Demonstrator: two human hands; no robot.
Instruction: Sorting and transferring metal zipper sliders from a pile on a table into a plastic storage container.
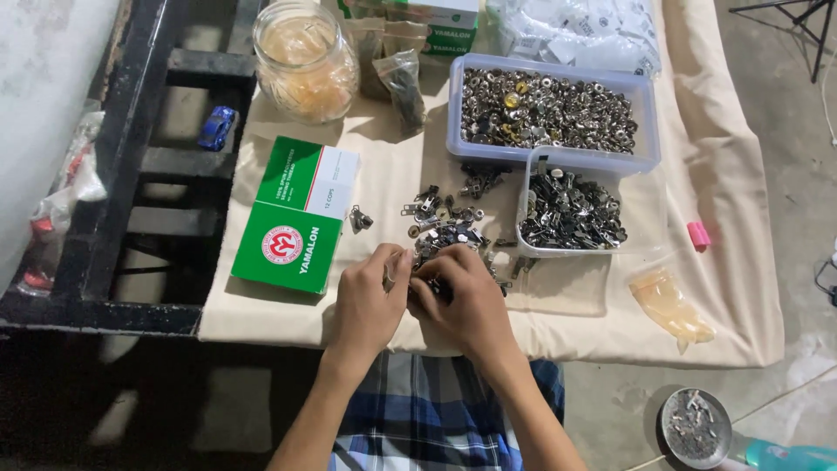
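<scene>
Head view, left hand (370, 292) and right hand (462, 296) meeting knuckles-up, fingers curled (pinched item hidden) over loose metal clips (445, 222)

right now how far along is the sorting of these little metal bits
Looks partway. Done: the small clear tub already holds a heap of dark metal clips, and the large tub is full of round metal pieces. In hand: the left hand and right hand meet over a piece at the loose pile; what they pinch is hidden. Left: that pile spread on the cloth.
</scene>
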